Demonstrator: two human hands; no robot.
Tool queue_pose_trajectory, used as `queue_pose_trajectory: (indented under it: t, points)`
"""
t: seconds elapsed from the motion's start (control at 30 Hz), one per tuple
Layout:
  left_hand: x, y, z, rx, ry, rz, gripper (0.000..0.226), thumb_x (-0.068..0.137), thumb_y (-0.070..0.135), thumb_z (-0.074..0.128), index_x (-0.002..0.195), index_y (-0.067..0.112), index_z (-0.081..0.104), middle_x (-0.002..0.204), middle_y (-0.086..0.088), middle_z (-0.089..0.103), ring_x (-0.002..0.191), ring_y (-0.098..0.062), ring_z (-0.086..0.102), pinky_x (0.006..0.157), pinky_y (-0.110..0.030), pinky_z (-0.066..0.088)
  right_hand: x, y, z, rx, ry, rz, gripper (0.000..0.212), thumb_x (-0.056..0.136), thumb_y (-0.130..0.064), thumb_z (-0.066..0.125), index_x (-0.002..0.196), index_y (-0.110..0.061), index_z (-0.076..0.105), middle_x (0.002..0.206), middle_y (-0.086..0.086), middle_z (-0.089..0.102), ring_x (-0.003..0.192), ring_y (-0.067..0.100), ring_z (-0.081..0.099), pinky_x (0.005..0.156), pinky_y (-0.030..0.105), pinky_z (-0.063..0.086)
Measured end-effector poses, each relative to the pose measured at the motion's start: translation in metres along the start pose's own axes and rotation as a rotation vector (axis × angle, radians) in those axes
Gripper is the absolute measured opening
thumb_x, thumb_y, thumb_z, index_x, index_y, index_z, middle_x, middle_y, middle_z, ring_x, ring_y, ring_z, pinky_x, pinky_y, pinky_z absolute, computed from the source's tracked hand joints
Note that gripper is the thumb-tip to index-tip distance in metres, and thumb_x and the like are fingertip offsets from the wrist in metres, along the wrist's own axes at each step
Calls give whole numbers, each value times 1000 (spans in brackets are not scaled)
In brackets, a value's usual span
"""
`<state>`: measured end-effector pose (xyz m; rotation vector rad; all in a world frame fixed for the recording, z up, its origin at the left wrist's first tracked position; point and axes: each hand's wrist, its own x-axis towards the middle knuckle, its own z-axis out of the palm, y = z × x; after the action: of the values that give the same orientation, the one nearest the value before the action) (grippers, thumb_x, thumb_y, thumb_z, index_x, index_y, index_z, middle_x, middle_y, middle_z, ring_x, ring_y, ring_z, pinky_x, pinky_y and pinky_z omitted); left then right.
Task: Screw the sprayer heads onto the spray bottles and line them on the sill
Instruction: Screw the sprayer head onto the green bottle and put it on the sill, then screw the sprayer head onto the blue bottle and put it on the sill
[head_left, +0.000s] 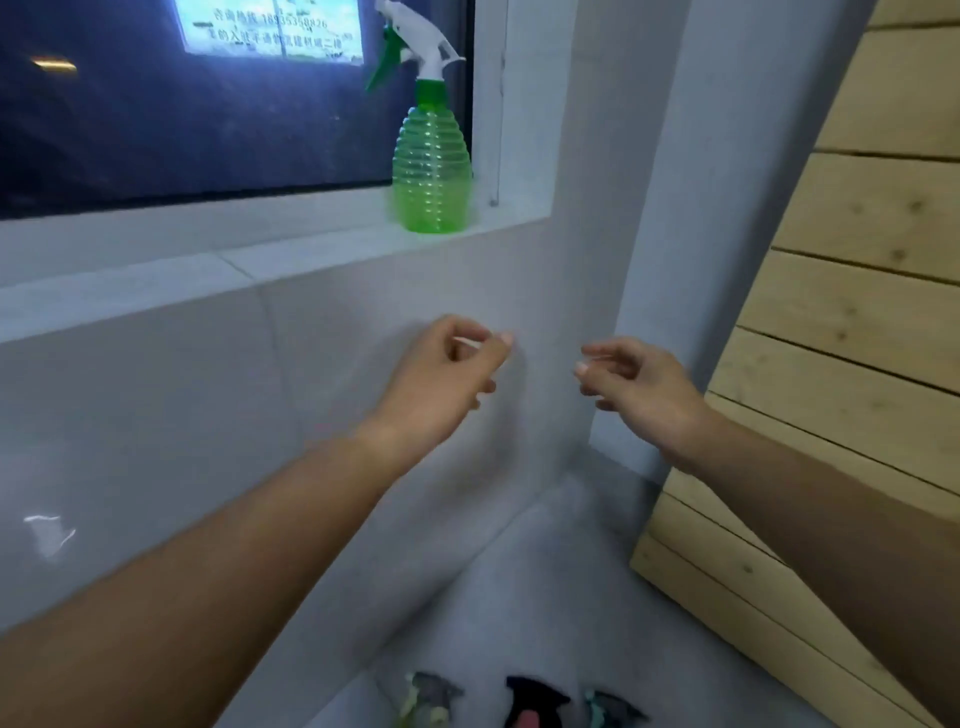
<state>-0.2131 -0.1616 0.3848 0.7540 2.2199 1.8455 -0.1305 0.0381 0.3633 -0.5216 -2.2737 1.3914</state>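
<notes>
Green bottle with sprayer upright on sill; left hand and right hand below, loosely curled, empty.

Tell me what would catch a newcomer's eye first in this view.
The green spray bottle stands upright at the right end of the white sill, sprayer head on. Below it both hands, left and right, hang empty before the wall. More sprayer heads show at the bottom edge.

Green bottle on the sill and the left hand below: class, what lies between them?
Nothing: the head view shows only bare grey wall between the green bottle and left hand.
</notes>
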Motion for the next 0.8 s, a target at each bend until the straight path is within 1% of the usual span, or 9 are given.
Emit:
queue_pose_trajectory:
  t: [0.1,0.2,0.27,0.33,0.4,0.5,0.6,0.7,0.8]
  points:
    - [-35,-73,48,-9,-190,-274,26,94,34,69,105,11,62,100,-14,68,84,-21,68,74,-36,52,-49,81,-4,-105,-45,170,30,87,-23,72,112,-8,68,96,14,73,84,26,69,77,37,57]
    - [-79,-139,102,-15,-341,-556,46,91,35,73,122,3,60,106,-15,67,92,-25,65,76,-33,51,-93,173,-8,-210,-111,397,34,80,-39,75,104,-16,70,94,7,73,80,23,69,72,39,57]
    - [-105,-172,130,35,-389,-662,58,85,42,79,125,6,58,115,-14,67,101,-27,66,86,-35,54,-115,218,-7,-203,-149,534,34,80,-38,75,104,-15,69,94,7,72,82,22,69,70,36,56]
    - [-133,-202,160,134,-472,-728,52,84,46,78,115,10,56,113,-11,67,90,-19,65,76,-26,54,-136,255,-5,-189,-165,666,32,81,-35,75,104,-13,68,96,12,71,86,27,70,68,35,56]
    - [-158,-233,189,254,-565,-748,53,83,48,76,118,12,59,107,-4,67,85,-12,63,71,-23,54,-151,291,-2,-165,-194,785,37,82,-34,75,108,-8,67,100,15,70,87,29,70,66,33,57]
    - [-179,-259,214,331,-619,-727,69,73,51,77,130,16,61,129,-7,69,109,-23,69,92,-35,58,-161,324,7,-126,-173,866,39,83,-36,75,105,-4,67,107,21,70,95,32,70,80,43,59]
    - [-186,-260,229,438,-679,-692,52,85,41,75,127,13,62,126,-4,68,106,-20,67,86,-28,53,-165,352,24,-107,-121,903,52,82,-36,75,110,7,66,109,29,68,96,38,70,83,47,58]
    - [-193,-271,243,528,-693,-597,51,84,43,76,127,18,64,125,-3,71,111,-21,68,91,-30,55,-165,373,43,-120,-120,904,65,76,-44,78,99,16,68,96,34,70,87,43,72,77,51,59]
    - [-197,-277,248,598,-713,-547,51,84,42,74,130,23,62,125,-1,71,110,-19,67,87,-30,53,-164,394,57,-170,-134,932,54,64,-50,83,69,1,65,68,20,66,60,29,65,55,38,53]
